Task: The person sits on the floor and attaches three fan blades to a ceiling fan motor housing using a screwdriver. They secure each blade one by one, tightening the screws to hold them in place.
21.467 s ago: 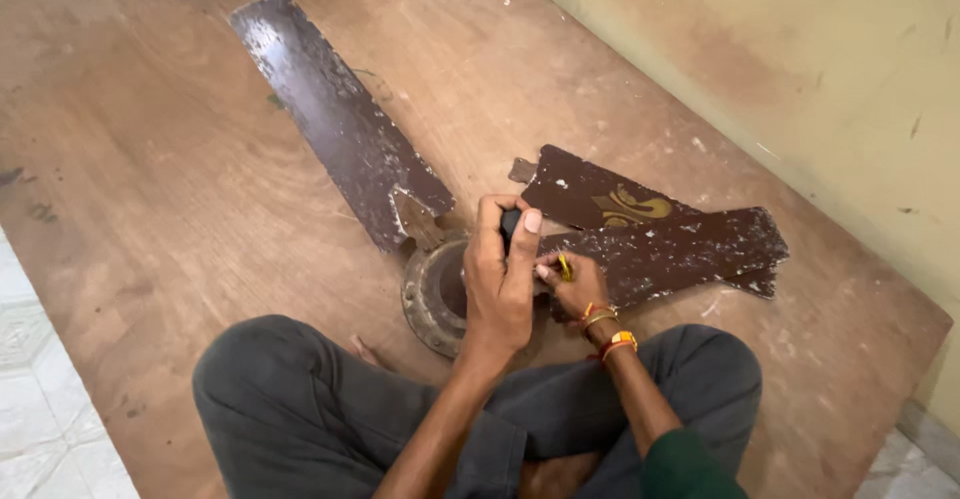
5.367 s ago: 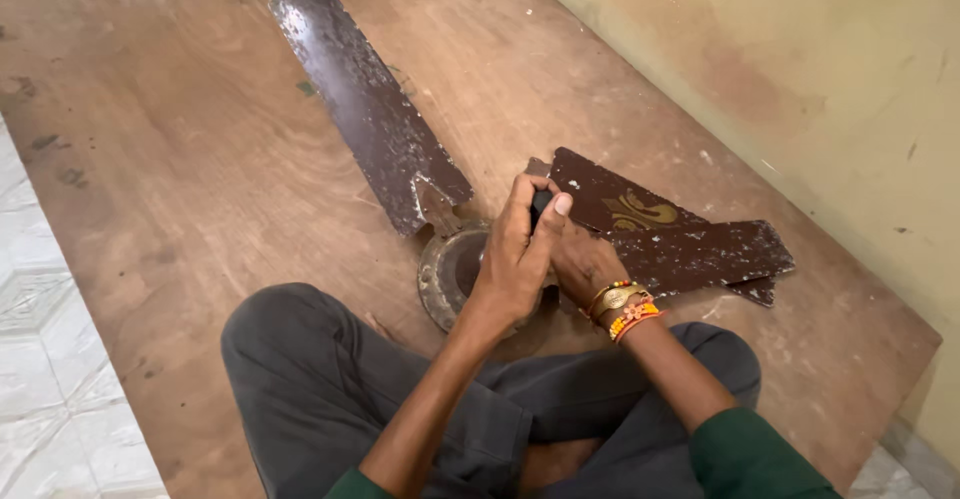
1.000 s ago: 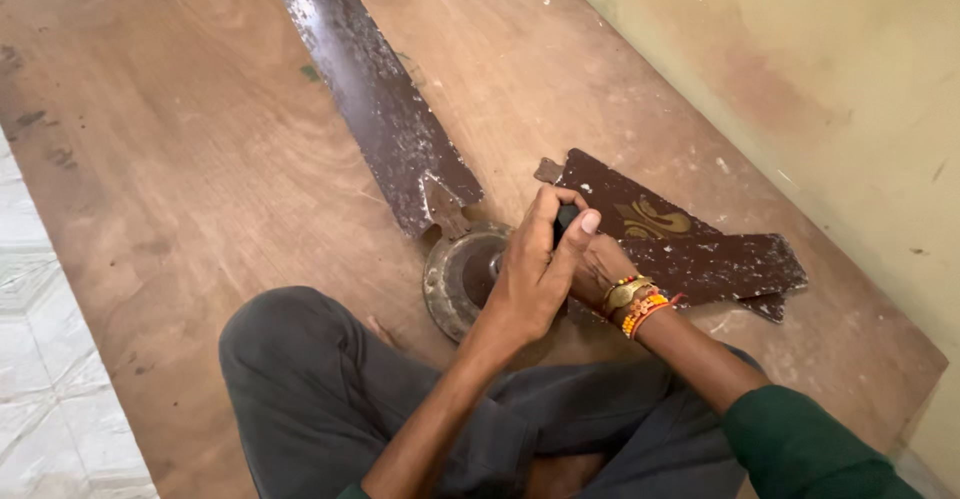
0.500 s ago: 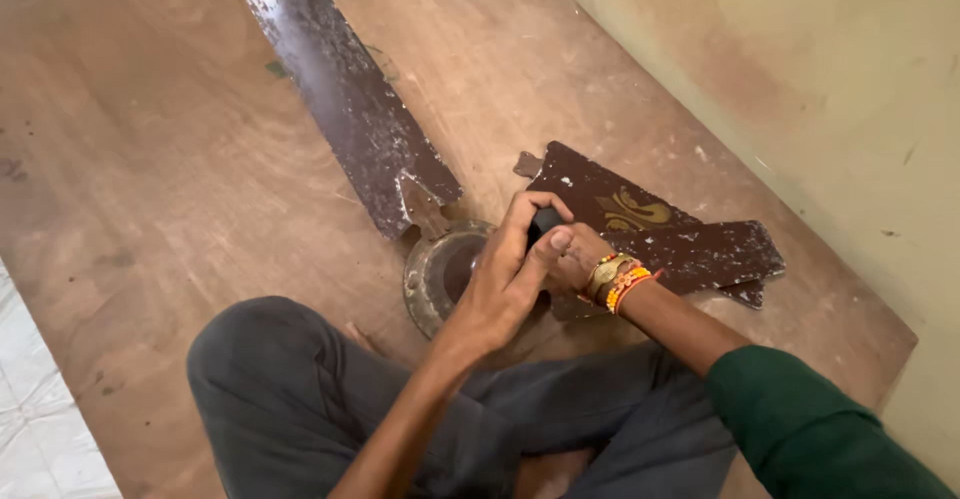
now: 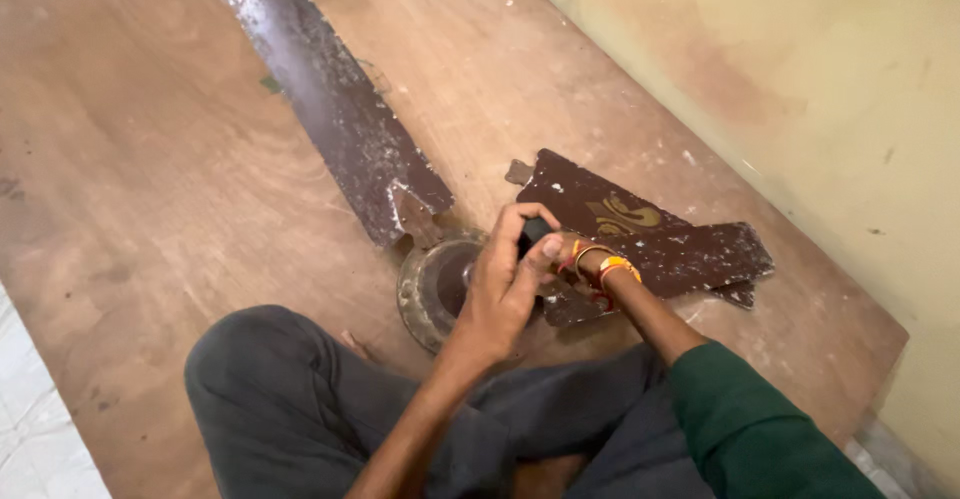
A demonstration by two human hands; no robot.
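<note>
From the head camera you are sitting cross-legged on a wooden board [image 5: 130, 189] with a ceiling fan motor hub [image 5: 435, 284] just in front of your knees. Your left hand [image 5: 510, 279] is curled over a small dark object [image 5: 535, 229] at the hub's far edge, thumb and fingers pressed together around it; it looks like a tool handle, though most of it is hidden. Your right hand [image 5: 575, 257], with bangles at the wrist, sits tucked behind the left one, and you cannot tell from here whether it is closed on anything. The hub lies directly beneath and left of your grip, touching the long fan blade [image 5: 335, 109] that runs away from you, while the broken blade with the gold motif [image 5: 650, 234] lies to the right, by the wall [image 5: 800, 79]. Hold the dark object upright, brace the hub so it cannot turn, and press straight down.
</note>
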